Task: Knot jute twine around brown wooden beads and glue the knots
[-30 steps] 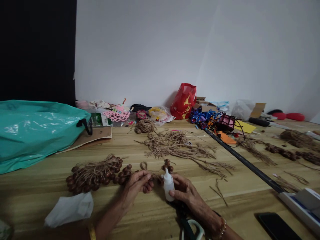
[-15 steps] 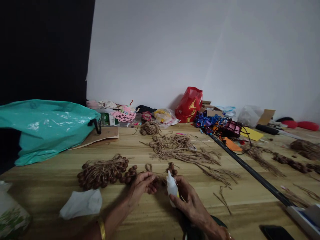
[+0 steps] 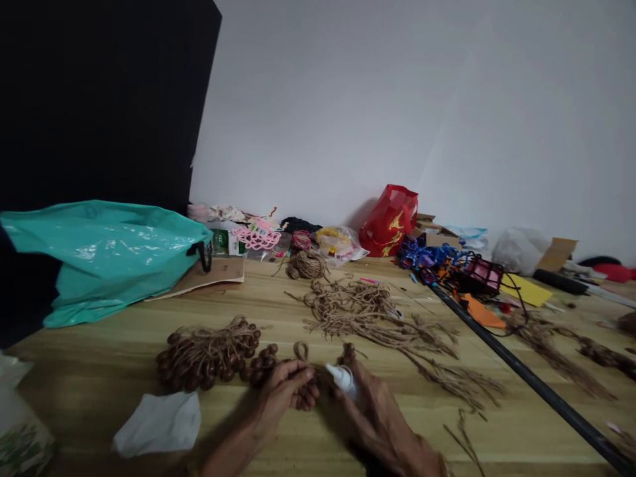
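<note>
My left hand (image 3: 285, 396) is closed in a pinch on a brown twine cord, whose small loop (image 3: 301, 350) stands up just beyond the fingertips. My right hand (image 3: 380, 411) is wrapped round a white squeeze glue bottle (image 3: 346, 380), its nozzle tilted toward the left hand. Several brown round beads (image 3: 348, 352) on twine show just past the right fingers, partly hidden by them. To the left of my left hand lies a big bunch of brown beads tied with twine (image 3: 209, 358), with a smaller bead cluster (image 3: 261, 364) beside it.
A heap of loose twine (image 3: 358, 305) and a twine coil (image 3: 307, 264) lie beyond my hands. A white tissue (image 3: 158, 424) is at front left, a turquoise bag (image 3: 114, 258) behind it. A black bar (image 3: 517, 358) crosses the wooden table. A red bag (image 3: 390, 222) stands by the wall.
The glue bottle has tipped from nearly upright to pointing left, and my right hand has turned with it. My left hand keeps its pinch. The view has shifted slightly.
</note>
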